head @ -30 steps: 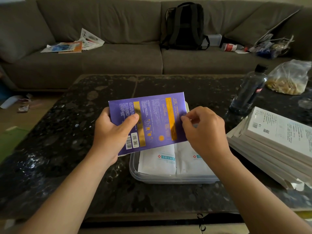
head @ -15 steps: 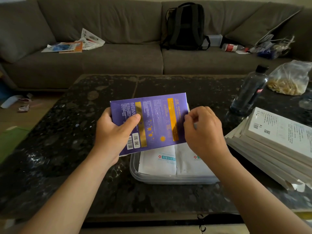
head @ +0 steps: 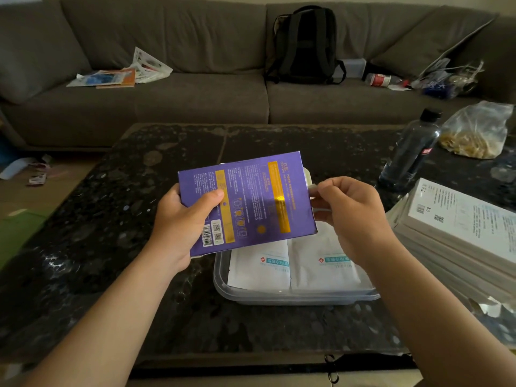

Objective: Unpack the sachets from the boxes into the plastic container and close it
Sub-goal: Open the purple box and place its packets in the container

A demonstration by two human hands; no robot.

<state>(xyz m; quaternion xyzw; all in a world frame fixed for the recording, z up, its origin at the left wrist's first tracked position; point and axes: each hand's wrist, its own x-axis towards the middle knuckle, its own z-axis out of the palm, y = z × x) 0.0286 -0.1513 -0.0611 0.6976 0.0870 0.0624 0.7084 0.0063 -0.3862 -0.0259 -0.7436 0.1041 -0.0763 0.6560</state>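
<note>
**Inspector:** Position of the purple box (head: 247, 202)?

**Assessor:** It is held above the dark table (head: 111, 247), over the far half of the plastic container (head: 293, 299), between the two hands. The left hand (head: 178, 227) is found at its 9 o'clock end and the right hand (head: 351, 216) at its 3 o'clock end.

**Inspector:** Orientation?

**Assessor:** The long axis is laid from about 9 to 3 o'clock, with the 3 o'clock end raised slightly. The printed back is turned to the camera, and the barcode is seen at the 7 o'clock corner.

**Inspector:** Left hand?

**Assessor:** The box is gripped. The thumb is laid across the printed face, and the fingers are wrapped behind it, out of sight. The forearm is brought in from 7 o'clock.

**Inspector:** Right hand?

**Assessor:** The fingers are curled. A small pale piece (head: 312, 188) is pinched between thumb and forefinger at the box's 3 o'clock edge. Whether it is a flap or a sachet cannot be told. The forearm is brought in from 5 o'clock.

**Inspector:** Container?

**Assessor:** It is set on the table, uncovered, at 6 o'clock of the box. Two white sachets (head: 259, 269) are laid flat side by side inside, their far ends hidden by the box.

**Inspector:** Surroundings?

**Assessor:** A stack of white boxes (head: 458, 227) is noted at 3 o'clock of the container, just beside it. A dark bottle (head: 410, 155) and a clear bag (head: 477, 132) are recorded further off, toward 2 o'clock.
</note>
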